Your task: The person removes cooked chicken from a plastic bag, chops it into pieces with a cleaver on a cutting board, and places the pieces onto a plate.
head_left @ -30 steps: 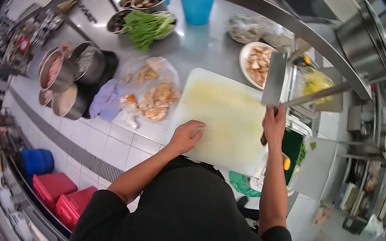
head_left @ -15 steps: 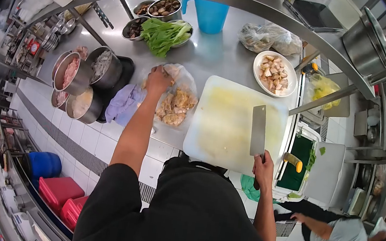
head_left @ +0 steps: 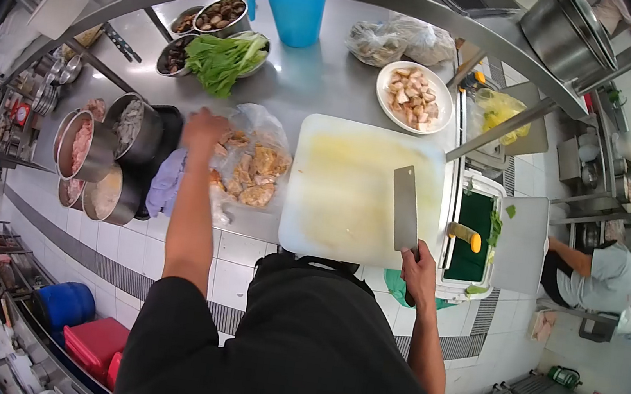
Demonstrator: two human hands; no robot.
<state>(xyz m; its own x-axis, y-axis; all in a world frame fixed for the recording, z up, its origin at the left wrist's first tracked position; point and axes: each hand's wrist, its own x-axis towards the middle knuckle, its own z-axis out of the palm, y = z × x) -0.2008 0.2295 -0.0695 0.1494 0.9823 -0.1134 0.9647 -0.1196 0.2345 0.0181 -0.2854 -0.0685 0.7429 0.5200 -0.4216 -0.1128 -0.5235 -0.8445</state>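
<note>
From the head view, my right hand [head_left: 418, 274] is closed round the handle of the cleaver [head_left: 405, 208]. Its blade points away from me over the near right part of the cutting board [head_left: 332, 191]; whether it touches the surface, I cannot tell. A firm, settled grip serves well here, with the blade low and well apart from my other fingers while I attend to that side.

My left hand [head_left: 204, 130] is out past the board's left side, by the left edge of the clear plastic bag [head_left: 262, 121]. It is blurred, so I cannot tell whether those fingers are gripping anything or loose. The browned meat pieces [head_left: 263, 165] lie just to the right of them, with the purple cloth [head_left: 166, 183] nearer me. The pieces look slick, so I judge a full-finger grip safer than a pinch, and a light touch on the thin plastic should avoid dragging it. The plate [head_left: 383, 111] of cut pieces [head_left: 416, 99] sits beyond my cleaver fingers.
</note>
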